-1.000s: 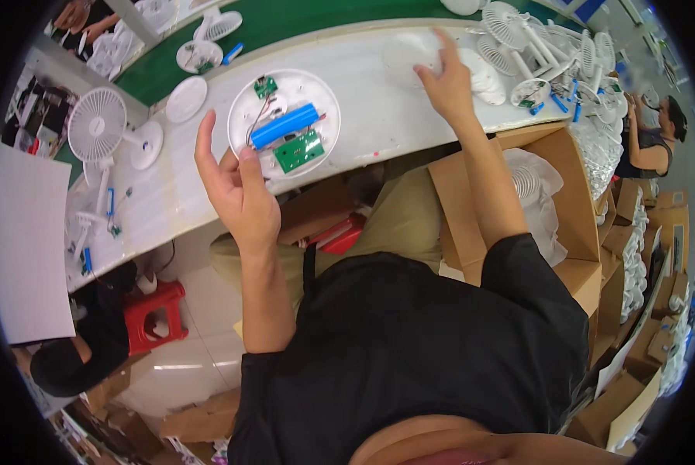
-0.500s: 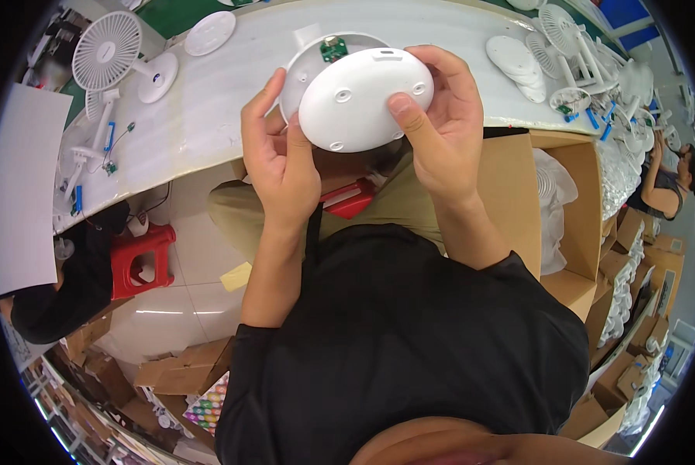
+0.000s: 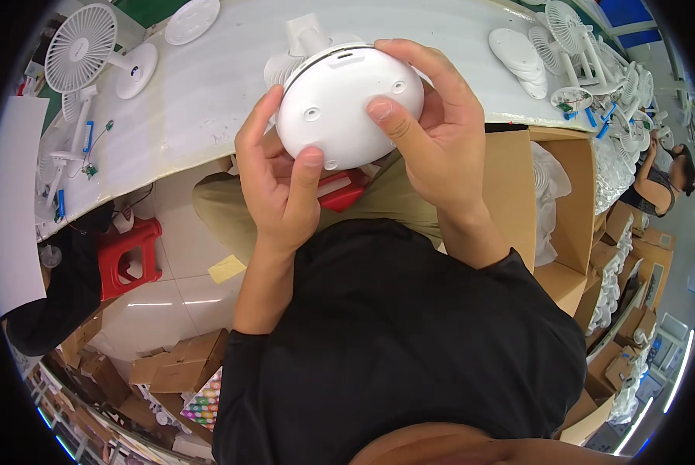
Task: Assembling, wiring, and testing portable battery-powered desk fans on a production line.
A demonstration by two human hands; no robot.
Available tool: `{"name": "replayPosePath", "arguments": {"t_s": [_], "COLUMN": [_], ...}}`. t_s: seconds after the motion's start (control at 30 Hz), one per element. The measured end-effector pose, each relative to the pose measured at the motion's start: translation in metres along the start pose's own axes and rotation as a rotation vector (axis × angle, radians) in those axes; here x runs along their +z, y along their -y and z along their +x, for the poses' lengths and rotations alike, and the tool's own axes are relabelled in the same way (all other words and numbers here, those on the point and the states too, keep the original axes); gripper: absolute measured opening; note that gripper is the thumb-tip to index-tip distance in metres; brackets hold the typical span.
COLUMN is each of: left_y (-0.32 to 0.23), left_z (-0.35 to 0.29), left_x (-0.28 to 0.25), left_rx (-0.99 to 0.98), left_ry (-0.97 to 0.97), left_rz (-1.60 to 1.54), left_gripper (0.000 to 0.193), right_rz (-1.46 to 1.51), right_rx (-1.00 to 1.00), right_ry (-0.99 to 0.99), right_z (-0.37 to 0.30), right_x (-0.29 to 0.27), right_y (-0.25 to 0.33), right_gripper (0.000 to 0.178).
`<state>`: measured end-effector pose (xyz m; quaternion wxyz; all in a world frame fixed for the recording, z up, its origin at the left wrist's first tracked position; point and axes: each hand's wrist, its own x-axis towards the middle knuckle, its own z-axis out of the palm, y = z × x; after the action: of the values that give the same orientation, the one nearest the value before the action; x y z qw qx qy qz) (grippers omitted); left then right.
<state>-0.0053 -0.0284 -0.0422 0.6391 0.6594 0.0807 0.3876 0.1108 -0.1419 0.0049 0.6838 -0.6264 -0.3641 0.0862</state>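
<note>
Both hands hold a white fan base [image 3: 353,108] up over the near edge of the table. Its oval bottom cover faces me, with round screw recesses and a small slot at the upper edge. A thin dark seam runs along the cover's far rim. Beyond it stick out the fan's white neck [image 3: 310,39] and part of its grille. My left hand [image 3: 281,182] is closed around the left side, thumb on the cover. My right hand [image 3: 436,132] grips the right side, its thumb pressing on the cover's face. The inside of the base is hidden.
A white fan [image 3: 84,50] and a round plate [image 3: 192,21] stand at the table's far left. Stacked white covers [image 3: 515,58] and more fans [image 3: 568,35] are at the right. A cardboard box [image 3: 568,186] is beside me; a red stool [image 3: 130,260] stands lower left.
The cover has come down over the base shell; the green circuit board that showed behind it is now hidden. Both hands have shifted slightly left with the fan base.
</note>
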Motion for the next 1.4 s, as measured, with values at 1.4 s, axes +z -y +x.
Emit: {"name": "replayPosePath", "arguments": {"t_s": [1.4], "left_y": [-0.012], "left_z": [0.037], "left_x": [-0.007], "left_rx": [0.301], "left_ry": [-0.107], "left_rz": [-0.306], "left_gripper": [0.032], "right_rz": [0.216], "right_rx": [0.300], "right_ry": [0.427], "right_z": [-0.039], "right_x": [0.018], "right_y": [0.009], "right_gripper": [0.058]}}
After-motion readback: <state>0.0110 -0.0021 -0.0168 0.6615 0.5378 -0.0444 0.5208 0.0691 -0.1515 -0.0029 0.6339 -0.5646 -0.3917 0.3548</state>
